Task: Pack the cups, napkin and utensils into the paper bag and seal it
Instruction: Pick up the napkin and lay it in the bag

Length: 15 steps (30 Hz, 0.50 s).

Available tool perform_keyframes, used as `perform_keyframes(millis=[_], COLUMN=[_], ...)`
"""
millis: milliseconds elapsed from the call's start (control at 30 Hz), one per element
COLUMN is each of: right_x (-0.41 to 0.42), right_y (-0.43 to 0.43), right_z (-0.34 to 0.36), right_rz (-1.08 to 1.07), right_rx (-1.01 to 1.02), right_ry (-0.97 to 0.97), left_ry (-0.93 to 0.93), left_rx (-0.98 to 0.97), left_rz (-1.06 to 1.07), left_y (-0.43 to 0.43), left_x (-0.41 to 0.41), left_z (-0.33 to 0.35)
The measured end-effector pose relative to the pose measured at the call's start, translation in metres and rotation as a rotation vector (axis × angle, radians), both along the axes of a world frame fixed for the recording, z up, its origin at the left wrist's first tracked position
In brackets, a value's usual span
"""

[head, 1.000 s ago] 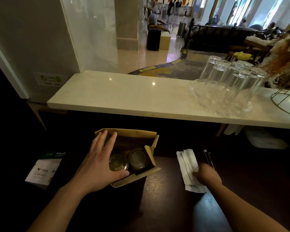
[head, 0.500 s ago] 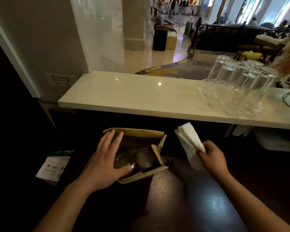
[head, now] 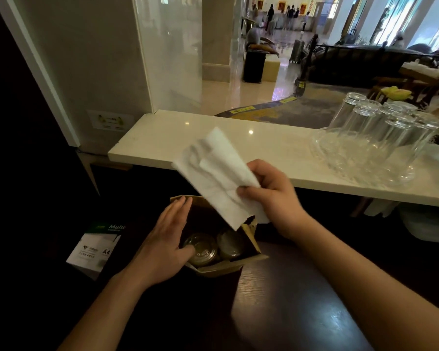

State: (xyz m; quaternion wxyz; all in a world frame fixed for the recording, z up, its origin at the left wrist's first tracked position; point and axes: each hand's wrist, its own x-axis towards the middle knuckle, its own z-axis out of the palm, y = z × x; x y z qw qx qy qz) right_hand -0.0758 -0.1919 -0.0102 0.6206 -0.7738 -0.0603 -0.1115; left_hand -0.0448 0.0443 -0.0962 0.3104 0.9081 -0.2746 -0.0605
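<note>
An open brown paper bag (head: 227, 268) stands on the dark wooden table. Inside it two lidded clear cups (head: 203, 248) sit side by side. My left hand (head: 164, 245) rests on the bag's left rim, fingers spread, thumb over the nearer cup. My right hand (head: 271, 196) pinches a folded white napkin (head: 214, 173) and holds it tilted in the air just above the bag's mouth. The utensils are not visible.
A white marble counter (head: 238, 145) runs across behind the table, with a glass tray of upturned glasses (head: 373, 140) at its right. A white A4 paper pack (head: 96, 249) lies left of the bag. Something pale sits in shadow under the counter at the right.
My right hand lifted the napkin from the table at the right and carried it left and up over the bag. The left hand stayed on the bag's rim.
</note>
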Motion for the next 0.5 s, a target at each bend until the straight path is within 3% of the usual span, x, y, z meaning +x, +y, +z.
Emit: perform_keyframes(millis=[167,333,433,500], right_x=[0.026,0.03,0.033,0.034], right_y=[0.024,0.017,0.013,0.01], right_z=[-0.032,-0.054,-0.06,-0.063], right_rz=[0.087,0.148,0.143,0.138], right_rx=[-0.106,-0.306,-0.516,-0.772], right_ry=[0.265,0.381,0.438,0.493], left_ry=[0.037,-0.008,-0.059,-0.084], left_rx=[-0.061,-0.14,-0.068,0.02], left_rz=[0.046,0.042,0.003,-0.006], left_y=[0.007,0.014,0.014,0.013], left_x=[0.002,0.004,0.005,0.005], left_z=[0.001,-0.006,-0.006,-0.006])
